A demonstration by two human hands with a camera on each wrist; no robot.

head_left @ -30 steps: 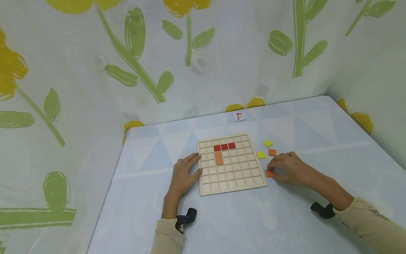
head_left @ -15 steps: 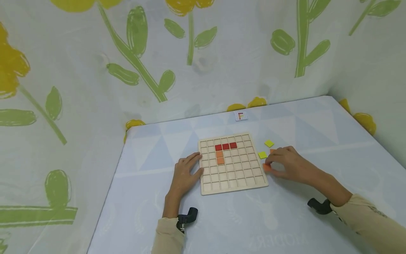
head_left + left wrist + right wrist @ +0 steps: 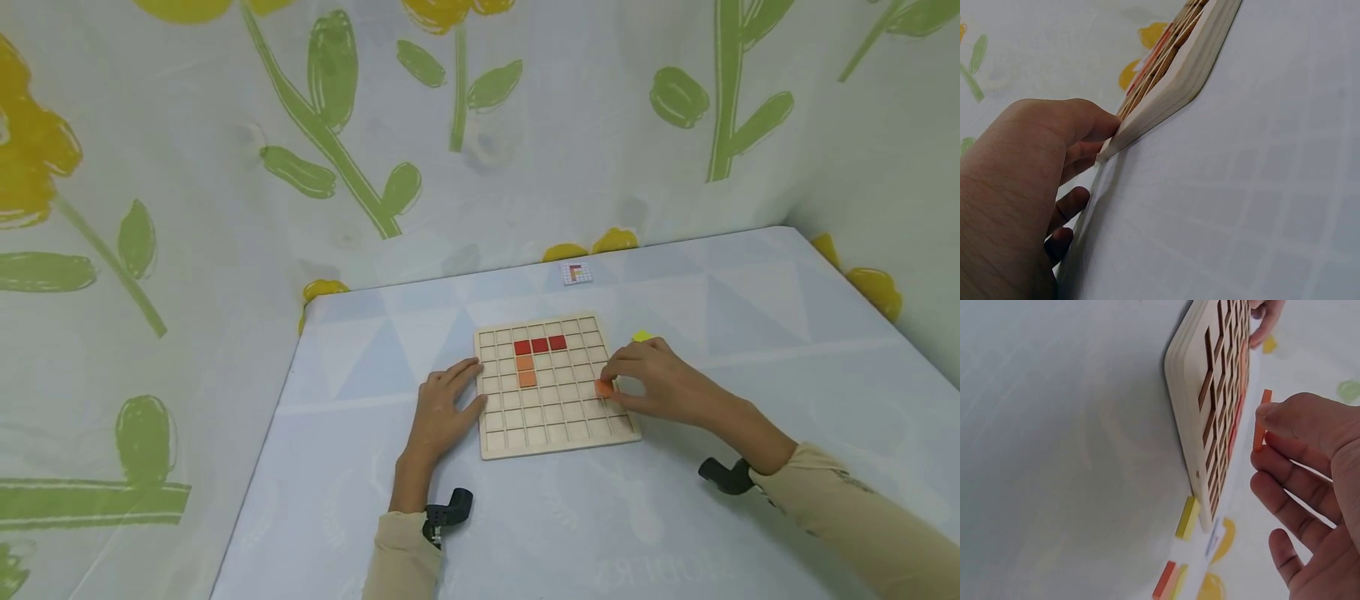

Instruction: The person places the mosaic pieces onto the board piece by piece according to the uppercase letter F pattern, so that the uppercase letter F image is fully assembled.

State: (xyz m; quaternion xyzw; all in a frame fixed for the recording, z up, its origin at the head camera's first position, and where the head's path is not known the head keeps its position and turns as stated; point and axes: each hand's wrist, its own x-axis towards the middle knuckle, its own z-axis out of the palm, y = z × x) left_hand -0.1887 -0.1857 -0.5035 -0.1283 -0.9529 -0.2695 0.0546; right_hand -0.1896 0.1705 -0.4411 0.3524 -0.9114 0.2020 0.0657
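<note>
A square wooden grid board (image 3: 555, 417) lies on the table. Three red tiles (image 3: 540, 345) form a row in its upper part, with two orange tiles (image 3: 527, 371) running down below the leftmost red one. My left hand (image 3: 438, 417) rests at the board's left edge, fingertips and thumb touching its rim. Over the board's right side, my right hand (image 3: 663, 382) pinches an orange tile (image 3: 1262, 419) between thumb and fingers. The right wrist view shows this tile on edge, raised above the grid.
Beside the board's right edge lie a yellow tile (image 3: 1187, 517), an orange tile (image 3: 1164, 580) and another yellow tile (image 3: 642, 336). In the head view my right hand hides most of these. A small card (image 3: 577, 273) with a coloured grid pattern lies near the table's back edge.
My right hand has picked up the orange tile from the table beside the board and carried it left over the board's right edge. My left hand stays at the left rim.
</note>
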